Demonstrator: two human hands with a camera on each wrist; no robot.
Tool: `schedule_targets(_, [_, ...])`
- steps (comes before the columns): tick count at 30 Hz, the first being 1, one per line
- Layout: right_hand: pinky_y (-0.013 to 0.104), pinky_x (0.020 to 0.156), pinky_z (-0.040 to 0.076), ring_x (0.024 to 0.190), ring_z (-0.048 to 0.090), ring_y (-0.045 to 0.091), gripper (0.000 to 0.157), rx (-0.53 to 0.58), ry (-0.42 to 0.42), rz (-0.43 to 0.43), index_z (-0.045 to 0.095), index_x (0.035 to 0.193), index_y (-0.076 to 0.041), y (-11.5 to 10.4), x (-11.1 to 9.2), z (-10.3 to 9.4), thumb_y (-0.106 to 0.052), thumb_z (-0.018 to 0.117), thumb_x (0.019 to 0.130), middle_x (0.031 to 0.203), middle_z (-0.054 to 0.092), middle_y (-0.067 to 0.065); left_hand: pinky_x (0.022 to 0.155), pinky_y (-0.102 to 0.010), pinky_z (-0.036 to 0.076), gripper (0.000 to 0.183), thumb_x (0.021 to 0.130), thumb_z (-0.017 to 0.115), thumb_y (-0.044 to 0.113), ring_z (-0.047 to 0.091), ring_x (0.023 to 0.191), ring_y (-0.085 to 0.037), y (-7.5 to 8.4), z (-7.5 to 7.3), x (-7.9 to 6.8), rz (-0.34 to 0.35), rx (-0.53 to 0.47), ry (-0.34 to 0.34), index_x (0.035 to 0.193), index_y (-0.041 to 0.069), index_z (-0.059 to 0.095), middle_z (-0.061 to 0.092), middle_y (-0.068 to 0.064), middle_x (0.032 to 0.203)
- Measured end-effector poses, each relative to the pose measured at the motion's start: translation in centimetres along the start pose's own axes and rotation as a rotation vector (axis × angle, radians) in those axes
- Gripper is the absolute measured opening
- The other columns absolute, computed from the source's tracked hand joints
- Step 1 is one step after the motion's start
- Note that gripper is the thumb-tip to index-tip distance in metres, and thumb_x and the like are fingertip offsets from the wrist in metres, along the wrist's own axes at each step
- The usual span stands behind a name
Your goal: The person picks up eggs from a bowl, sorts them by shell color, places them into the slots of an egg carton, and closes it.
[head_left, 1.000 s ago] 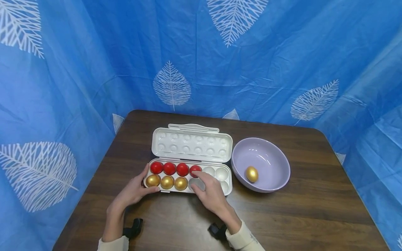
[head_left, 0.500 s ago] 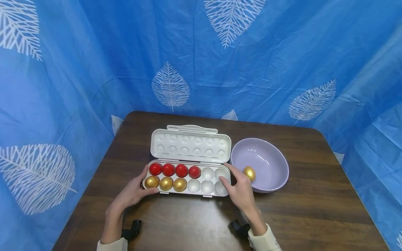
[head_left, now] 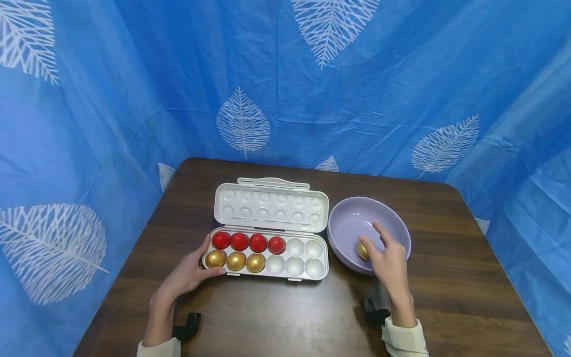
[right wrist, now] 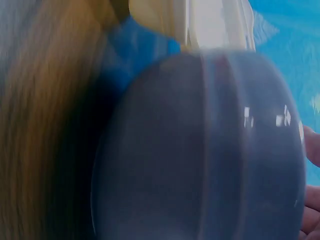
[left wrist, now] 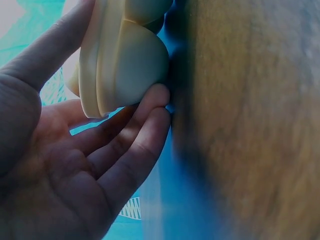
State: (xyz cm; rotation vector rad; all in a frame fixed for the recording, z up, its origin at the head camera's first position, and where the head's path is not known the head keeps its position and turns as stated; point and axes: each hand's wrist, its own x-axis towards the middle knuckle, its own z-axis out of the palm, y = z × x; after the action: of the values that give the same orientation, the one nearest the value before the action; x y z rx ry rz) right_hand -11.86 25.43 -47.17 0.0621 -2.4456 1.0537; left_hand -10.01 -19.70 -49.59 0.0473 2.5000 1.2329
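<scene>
A white plastic egg box (head_left: 324,263) lies with its lid (head_left: 272,206) raised at the back. Several red eggs (head_left: 257,243) fill part of its back row, and three golden eggs (head_left: 236,261) sit in the front row at the left. My left hand (head_left: 189,271) grips the box's left end, thumb at the front; the left wrist view shows fingertips against the underside of a cup. My right hand (head_left: 389,263) is over the purple bowl (head_left: 350,218), thumb and index finger spread beside a golden egg (head_left: 362,251), which the hand partly hides. Whether they touch it, I cannot tell.
The brown wooden table (head_left: 285,317) bears the box and the bowl, which stand close together. A blue curtain (head_left: 379,99) with white leaf prints hangs behind and at both sides. Black wrist mounts (head_left: 374,313) stick out from both wrists.
My right hand has left the last red egg in the back row and moved right, across the box, into the bowl beside the golden egg. The left hand stays on the box.
</scene>
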Motion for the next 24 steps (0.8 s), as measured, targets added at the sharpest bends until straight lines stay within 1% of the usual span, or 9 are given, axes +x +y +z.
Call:
schedule_targets(2, [0.059,0.091,0.049,0.107,0.061,0.05,0.048,-0.017,-0.013,0.03,0.061,0.125,0.01,0.5,0.2,-0.4,-0.013,0.078,0.086,0.122,0.062,0.03,0.109,-0.064,0.027,0.109,0.084,0.074,0.05,0.031,0.139,-0.047,-0.1,0.0,0.0,-0.005,-0.003,0.001,0.157,0.003,0.008,0.024,-0.029,0.156])
schedule_targets(5, [0.059,0.092,0.049,0.11,0.059,0.05,0.05,-0.031,-0.061,0.074,0.058,0.128,0.011,1.0,0.3,-0.7,-0.014,0.076,0.088,0.125,0.06,0.03,0.109,-0.064,0.027,0.109,0.084,0.073,0.051,0.03,0.139,-0.047,-0.1,0.0,0.0,-0.005,-0.002,0.0,0.158,0.003,0.008,0.023,-0.028,0.157])
schedule_targets(8, [0.059,0.092,0.049,0.109,0.06,0.05,0.051,-0.047,-0.102,0.1,0.057,0.129,0.012,1.3,0.5,-0.8,-0.013,0.076,0.088,0.125,0.059,0.031,0.109,-0.064,0.027,0.109,0.084,0.073,0.05,0.03,0.14,-0.047,0.0,-0.1,0.0,-0.001,0.001,-0.007,0.158,0.003,0.008,0.023,-0.028,0.157])
schedule_targets(10, [0.059,0.093,0.048,0.109,0.06,0.049,0.05,-0.078,-0.14,0.104,0.057,0.128,0.013,1.3,0.8,-0.8,-0.011,0.076,0.087,0.123,0.06,0.032,0.108,-0.064,0.028,0.109,0.085,0.073,0.05,0.03,0.139,-0.047,0.0,-0.1,-0.1,0.003,0.002,-0.01,0.157,0.002,0.008,0.023,-0.029,0.156])
schedule_targets(14, [0.059,0.094,0.045,0.108,0.059,0.049,0.045,-0.178,-0.232,0.091,0.06,0.123,0.013,1.3,1.3,-0.9,-0.01,0.074,0.087,0.117,0.062,0.033,0.109,-0.063,0.028,0.109,0.085,0.073,0.05,0.03,0.14,-0.047,0.0,-0.1,-0.1,-0.005,0.004,-0.01,0.157,0.002,0.007,0.023,-0.029,0.157])
schedule_targets(18, [0.058,0.088,0.046,0.1,0.061,0.047,0.042,-0.257,-0.315,0.089,0.061,0.121,0.013,1.3,1.5,-0.8,-0.008,0.072,0.086,0.113,0.064,0.032,0.109,-0.063,0.028,0.109,0.085,0.073,0.051,0.029,0.14,-0.047,0.0,-0.1,0.0,-0.015,0.009,-0.014,0.157,0.003,0.007,0.022,-0.029,0.157])
schedule_targets(21, [0.058,0.082,0.046,0.092,0.061,0.045,0.043,-0.297,-0.354,0.089,0.061,0.121,0.013,1.4,1.5,-0.6,-0.005,0.073,0.084,0.108,0.066,0.031,0.109,-0.063,0.028,0.109,0.085,0.073,0.051,0.029,0.14,-0.048,0.1,-0.1,0.0,-0.02,0.014,-0.017,0.157,0.002,0.007,0.022,-0.029,0.157])
schedule_targets(24, [0.059,0.083,0.046,0.092,0.061,0.045,0.043,-0.32,-0.376,0.09,0.061,0.12,0.013,1.5,1.5,-0.4,-0.003,0.074,0.082,0.107,0.066,0.031,0.109,-0.063,0.028,0.109,0.085,0.072,0.051,0.028,0.14,-0.048,0.1,-0.1,-0.1,-0.021,0.015,-0.019,0.157,0.002,0.007,0.022,-0.029,0.157])
